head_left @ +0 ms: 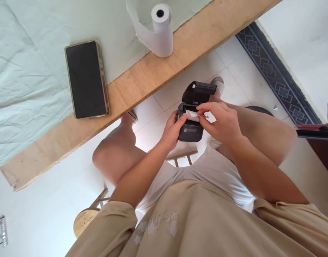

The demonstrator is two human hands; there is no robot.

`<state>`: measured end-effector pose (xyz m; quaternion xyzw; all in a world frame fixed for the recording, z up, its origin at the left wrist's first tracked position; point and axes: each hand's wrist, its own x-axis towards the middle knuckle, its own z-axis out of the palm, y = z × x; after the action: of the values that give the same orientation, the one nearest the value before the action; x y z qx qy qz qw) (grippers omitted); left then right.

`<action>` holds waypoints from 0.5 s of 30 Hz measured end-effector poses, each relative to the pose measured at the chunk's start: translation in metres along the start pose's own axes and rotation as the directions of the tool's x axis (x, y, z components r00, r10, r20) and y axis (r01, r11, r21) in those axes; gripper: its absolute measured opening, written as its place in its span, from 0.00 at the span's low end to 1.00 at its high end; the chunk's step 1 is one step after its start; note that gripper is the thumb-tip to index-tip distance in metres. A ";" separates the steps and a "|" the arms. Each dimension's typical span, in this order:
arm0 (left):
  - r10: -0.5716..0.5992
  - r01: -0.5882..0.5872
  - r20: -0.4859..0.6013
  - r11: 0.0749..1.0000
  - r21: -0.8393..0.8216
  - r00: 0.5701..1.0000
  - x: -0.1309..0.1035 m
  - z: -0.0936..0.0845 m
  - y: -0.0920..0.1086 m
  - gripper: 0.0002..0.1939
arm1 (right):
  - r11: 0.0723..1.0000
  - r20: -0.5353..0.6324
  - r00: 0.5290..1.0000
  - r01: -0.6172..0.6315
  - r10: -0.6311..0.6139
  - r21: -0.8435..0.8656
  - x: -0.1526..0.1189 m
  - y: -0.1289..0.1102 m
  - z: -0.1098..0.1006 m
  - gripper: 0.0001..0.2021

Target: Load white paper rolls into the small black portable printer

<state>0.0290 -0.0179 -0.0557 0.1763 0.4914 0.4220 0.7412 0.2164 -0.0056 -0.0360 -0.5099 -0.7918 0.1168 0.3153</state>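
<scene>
A small black receipt printer (190, 132) is held over my lap with its lid (197, 92) swung up. My left hand (174, 129) wraps round its left side, thumb at the edge of the paper compartment. Inside that compartment lies a white paper roll (191, 116). My right hand (221, 119) is at the compartment's right side, thumb and forefinger pinched on the loose end of the paper. On the table above stands a larger white paper roll (164, 37), upright, with a strip of its paper curling off to the left.
A phone (86, 79) with a dark screen lies near the edge of the wooden table (142, 76), partly on a pale cloth (32, 71). A round wooden stool (86, 219) stands at lower left. At right is a dark red piece of furniture (323, 153) with a cable.
</scene>
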 end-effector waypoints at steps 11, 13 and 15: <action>-0.009 0.005 0.077 0.999 0.054 0.997 0.007 -0.007 0.002 0.34 | 0.958 -0.032 0.998 0.060 -0.053 0.281 -0.001 -0.005 0.000 0.04; -0.038 0.029 0.117 0.997 0.076 0.992 0.007 -0.010 0.001 0.39 | 0.949 -0.159 0.976 -0.096 0.149 0.302 0.001 0.004 -0.004 0.06; -0.054 0.035 0.166 0.993 0.113 0.985 0.007 -0.013 -0.002 0.42 | 0.919 -0.139 0.944 -0.247 0.300 0.307 0.003 0.013 -0.005 0.13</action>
<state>0.0196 -0.0149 -0.0668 0.2408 0.4529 0.3613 0.7787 0.2287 0.0018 -0.0374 -0.5735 -0.6549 0.2254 0.4374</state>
